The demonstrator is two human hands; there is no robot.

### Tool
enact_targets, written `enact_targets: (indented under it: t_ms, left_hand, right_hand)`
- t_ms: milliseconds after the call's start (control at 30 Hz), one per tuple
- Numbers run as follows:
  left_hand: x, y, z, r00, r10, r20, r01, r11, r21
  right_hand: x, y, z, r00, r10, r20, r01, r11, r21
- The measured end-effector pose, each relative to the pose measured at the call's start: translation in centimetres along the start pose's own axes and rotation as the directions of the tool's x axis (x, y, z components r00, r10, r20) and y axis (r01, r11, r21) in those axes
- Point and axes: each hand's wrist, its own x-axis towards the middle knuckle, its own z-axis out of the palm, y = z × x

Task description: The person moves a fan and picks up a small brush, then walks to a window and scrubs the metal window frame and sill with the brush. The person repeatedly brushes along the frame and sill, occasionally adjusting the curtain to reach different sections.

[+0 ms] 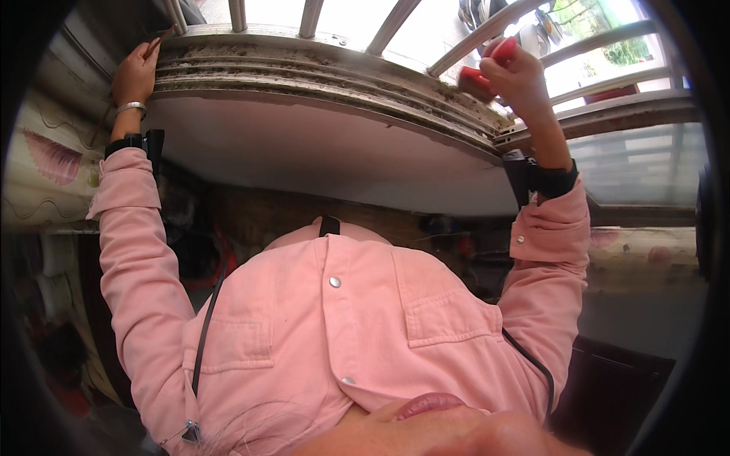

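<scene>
At the far left end of the window sill, my left hand (134, 76) pinches a thin brown stick (160, 42), which slants up toward the window bars. My right hand (518, 80) is closed round a brush (475, 79) with a red handle and short dark bristles. The brush is over the right part of the dirty window track (319, 74); I cannot tell whether its bristles touch the metal. Dark grime lies along the grooves of the track.
Metal window bars (395, 26) rise just beyond the track. A sliding glass pane (639, 167) stands at the right, and a flowered curtain (53, 163) hangs at the left. Below the track is a pale wall (327, 152). Parked motorbikes show outside.
</scene>
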Motion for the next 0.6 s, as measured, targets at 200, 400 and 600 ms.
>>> enact_targets:
  t_ms: [200,400,600]
  left_hand:
    - [0.2,-0.1,-0.4,0.998,-0.056,0.015,0.056,0.998,0.014]
    - [0.3,-0.7,0.1,0.997,-0.073,0.040,0.074,0.997,-0.006]
    - [0.8,-1.7,0.5,0.999,-0.026,0.033,0.027,0.999,-0.026]
  right_hand:
    - [-2.3,0.7,0.9,0.913,0.367,0.179,-0.330,0.921,-0.206]
    - [-2.2,1.8,0.3,0.995,-0.091,0.027,0.090,0.994,0.057]
    - [-2.1,2.3,0.2,0.870,0.334,0.363,-0.193,0.908,-0.373]
